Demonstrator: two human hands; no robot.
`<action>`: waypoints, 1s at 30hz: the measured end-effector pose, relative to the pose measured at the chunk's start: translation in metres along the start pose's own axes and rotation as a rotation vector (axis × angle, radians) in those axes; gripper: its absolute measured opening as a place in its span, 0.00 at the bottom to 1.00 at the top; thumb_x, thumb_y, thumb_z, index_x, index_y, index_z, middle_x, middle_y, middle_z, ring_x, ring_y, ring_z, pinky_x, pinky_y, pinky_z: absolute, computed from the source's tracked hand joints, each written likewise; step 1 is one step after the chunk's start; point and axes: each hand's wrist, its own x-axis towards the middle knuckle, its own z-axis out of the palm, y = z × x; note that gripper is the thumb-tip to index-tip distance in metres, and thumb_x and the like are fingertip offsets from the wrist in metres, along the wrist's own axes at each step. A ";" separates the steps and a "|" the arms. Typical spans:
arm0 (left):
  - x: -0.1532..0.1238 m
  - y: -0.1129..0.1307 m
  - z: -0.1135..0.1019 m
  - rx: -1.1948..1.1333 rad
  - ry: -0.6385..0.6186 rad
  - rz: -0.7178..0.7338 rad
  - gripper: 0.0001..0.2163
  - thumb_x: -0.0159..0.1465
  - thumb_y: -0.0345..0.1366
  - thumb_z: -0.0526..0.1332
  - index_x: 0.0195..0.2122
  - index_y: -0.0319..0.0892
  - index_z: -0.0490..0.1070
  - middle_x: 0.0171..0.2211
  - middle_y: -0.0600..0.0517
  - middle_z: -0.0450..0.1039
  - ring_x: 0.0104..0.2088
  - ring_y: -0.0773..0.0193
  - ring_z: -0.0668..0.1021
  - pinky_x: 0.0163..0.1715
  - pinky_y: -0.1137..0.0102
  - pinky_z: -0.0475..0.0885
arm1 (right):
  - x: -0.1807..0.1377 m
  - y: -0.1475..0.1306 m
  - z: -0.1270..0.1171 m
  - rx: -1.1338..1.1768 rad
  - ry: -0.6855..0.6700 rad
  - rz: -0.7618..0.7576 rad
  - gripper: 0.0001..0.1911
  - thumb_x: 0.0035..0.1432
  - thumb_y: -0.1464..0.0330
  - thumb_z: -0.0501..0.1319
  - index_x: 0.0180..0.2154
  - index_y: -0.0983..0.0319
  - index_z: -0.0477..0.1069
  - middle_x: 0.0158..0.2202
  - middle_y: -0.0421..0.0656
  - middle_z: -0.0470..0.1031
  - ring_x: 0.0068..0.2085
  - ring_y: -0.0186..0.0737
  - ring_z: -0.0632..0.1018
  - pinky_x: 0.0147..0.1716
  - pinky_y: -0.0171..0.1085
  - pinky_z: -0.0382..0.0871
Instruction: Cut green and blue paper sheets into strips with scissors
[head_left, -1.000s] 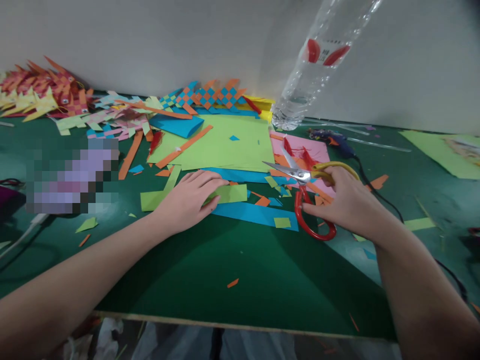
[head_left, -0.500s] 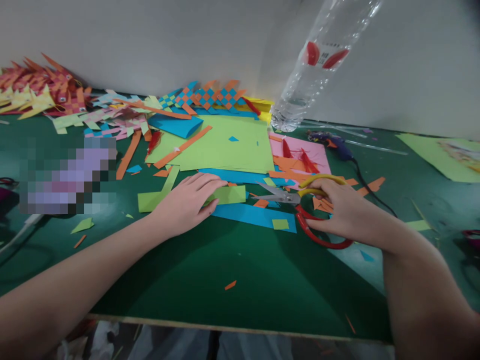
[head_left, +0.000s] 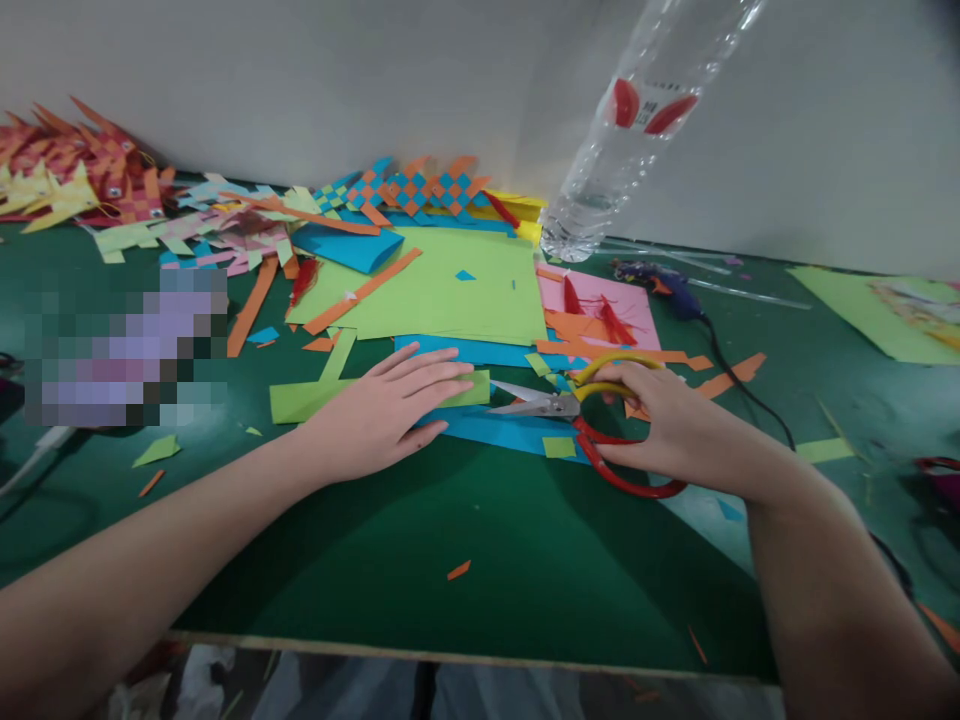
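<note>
My left hand (head_left: 394,405) lies with its fingers stretched across a light green paper strip (head_left: 307,402), whose right end shows past the fingertips. Scissors (head_left: 559,403) with one yellow and one red handle are in my right hand (head_left: 667,420), thumb in the red loop and fingers in the yellow one. Their blades are parted a little and point left, close to the strip's right end. Under the blades lies a blue paper strip (head_left: 510,432), with a small green paper square (head_left: 559,447) on it.
Light green sheets (head_left: 465,290) lie behind my hands. Woven paper fish (head_left: 412,190) stand along the wall. A plastic bottle (head_left: 615,150) leans at the back, beside a corded glue gun (head_left: 675,295). A blurred-out object (head_left: 135,350) lies at left. Paper scraps dot the green table (head_left: 420,600).
The scissors in my right hand have moved left toward the green strip's end. My left hand's fingers have straightened and spread further right over the strip.
</note>
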 end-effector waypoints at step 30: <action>0.001 -0.006 0.004 -0.094 -0.235 -0.023 0.26 0.78 0.46 0.46 0.73 0.44 0.48 0.74 0.52 0.48 0.74 0.63 0.53 0.74 0.62 0.44 | -0.002 0.012 0.003 -0.048 0.050 -0.090 0.32 0.54 0.51 0.65 0.57 0.57 0.71 0.55 0.52 0.78 0.56 0.62 0.78 0.52 0.57 0.75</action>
